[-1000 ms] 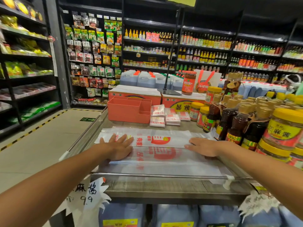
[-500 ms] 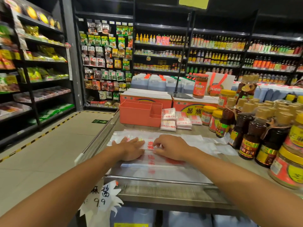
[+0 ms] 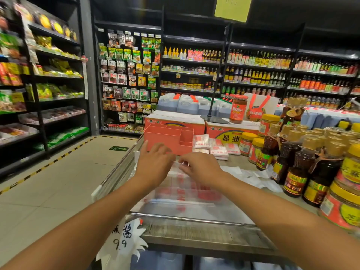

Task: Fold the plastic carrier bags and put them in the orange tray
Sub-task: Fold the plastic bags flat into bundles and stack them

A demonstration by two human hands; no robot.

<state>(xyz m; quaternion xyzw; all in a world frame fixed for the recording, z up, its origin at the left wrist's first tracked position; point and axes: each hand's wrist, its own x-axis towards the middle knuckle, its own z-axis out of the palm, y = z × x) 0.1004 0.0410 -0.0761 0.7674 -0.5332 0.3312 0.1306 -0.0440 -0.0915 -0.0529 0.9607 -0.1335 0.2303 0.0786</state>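
Both left hand point(image 3: 155, 166) and right hand point(image 3: 202, 169) have slid to the far edge of the bag point(image 3: 187, 190), fingers curled, grip unclear.

Your steel counter point(image 3: 194, 232) was pretty packed: orange tray point(image 3: 167, 139) at the back left, folded bags point(image 3: 216, 147) stacked just to its right, one plastic carrier bag point(image 3: 187, 191) flat in the middle, and sauce bottles point(image 3: 296, 172) and jars point(image 3: 247, 143) crowding the right.
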